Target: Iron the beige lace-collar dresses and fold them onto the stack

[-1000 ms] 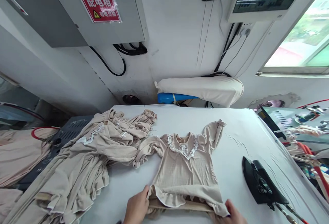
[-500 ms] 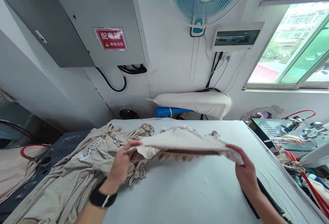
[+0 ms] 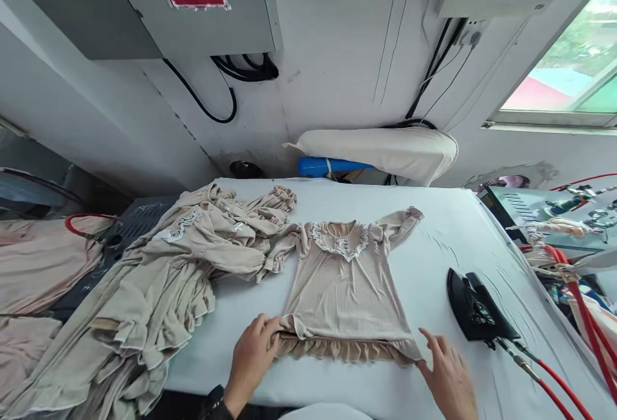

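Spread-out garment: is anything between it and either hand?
Nothing visible; the left hand pinches one lower corner of the spread-out garment, the right hand touches the other. The iron lies farther right.

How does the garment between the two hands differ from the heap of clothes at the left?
The garment lies spread out, its outline clear; the heap is crumpled, with layers overlapping. The garment is the smaller of the two; the heap covers a larger area. Both are beige cloth, partly trimmed in white.
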The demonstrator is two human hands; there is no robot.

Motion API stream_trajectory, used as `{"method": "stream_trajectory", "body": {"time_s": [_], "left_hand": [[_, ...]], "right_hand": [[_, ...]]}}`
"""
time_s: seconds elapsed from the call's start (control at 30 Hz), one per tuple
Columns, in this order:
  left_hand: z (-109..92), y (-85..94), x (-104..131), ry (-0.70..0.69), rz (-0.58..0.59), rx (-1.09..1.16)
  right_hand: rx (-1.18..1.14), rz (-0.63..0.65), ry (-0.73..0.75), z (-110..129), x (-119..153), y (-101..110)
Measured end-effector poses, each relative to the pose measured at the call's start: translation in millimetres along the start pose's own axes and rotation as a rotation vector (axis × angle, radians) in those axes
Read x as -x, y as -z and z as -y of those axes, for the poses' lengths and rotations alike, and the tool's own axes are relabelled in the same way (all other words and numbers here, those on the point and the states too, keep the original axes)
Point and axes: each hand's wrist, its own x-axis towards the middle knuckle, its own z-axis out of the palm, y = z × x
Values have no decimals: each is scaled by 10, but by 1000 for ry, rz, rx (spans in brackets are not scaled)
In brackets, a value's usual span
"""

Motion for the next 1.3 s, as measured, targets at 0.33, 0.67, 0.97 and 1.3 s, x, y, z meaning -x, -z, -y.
{"method": "stream_trajectory", "body": {"time_s": [0.33,0.67,0.97,1.3], "left_hand": [[-350,-892,-131,-766,97,-483],[-451,-527,-263,-728,464,-408],[-571,-574,-16,-871,295,-271],[-517,-471,-248,-831,194,-426]], "right_hand": [[196,243,643,759,-129,-644],[59,715,531,920,-399,-73],[44,570,886,988,-18,-302],[83,314,696,506,25,-335]]}}
